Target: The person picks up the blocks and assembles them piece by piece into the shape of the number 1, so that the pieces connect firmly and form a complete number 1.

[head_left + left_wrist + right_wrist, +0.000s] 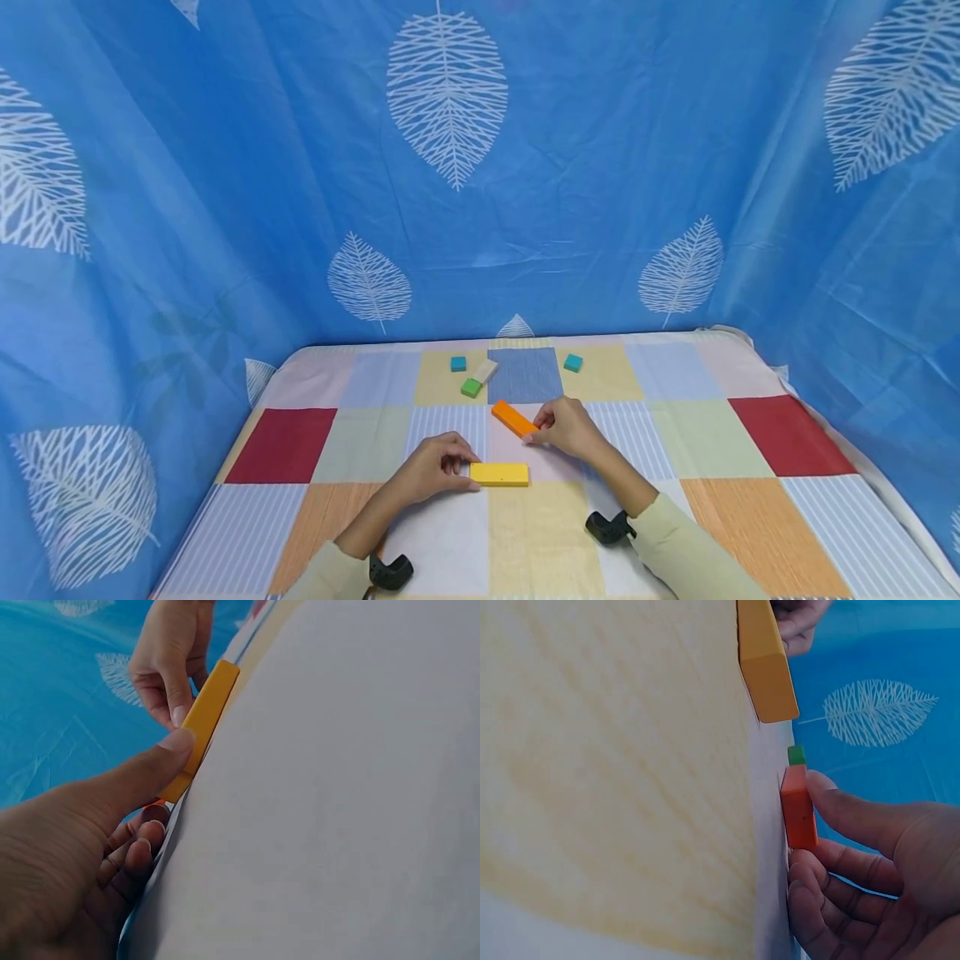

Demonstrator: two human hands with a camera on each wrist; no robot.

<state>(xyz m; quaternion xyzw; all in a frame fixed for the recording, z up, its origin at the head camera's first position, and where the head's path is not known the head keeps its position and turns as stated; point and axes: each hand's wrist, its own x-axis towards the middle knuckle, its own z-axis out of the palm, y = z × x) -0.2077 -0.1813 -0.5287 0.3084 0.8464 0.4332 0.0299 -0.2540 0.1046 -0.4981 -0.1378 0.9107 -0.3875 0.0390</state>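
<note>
Yellow block (499, 474) lay flat near the middle of the table (765, 433), on the checked cloth; the left hand (435, 468) pinched its left end, thumb on the near edge. Orange block (514, 418) lay just beyond it, apart, angled; the right hand (567, 427) gripped its near end with thumb and curled fingers. Farther back sat a green block (471, 387) touching a tan block (485, 371), with two teal cubes (458, 363) (573, 362) either side. Bare cloth spread wide left and right to the table's edges. Blue leaf-print curtain (450, 167) closed in all round.
</note>
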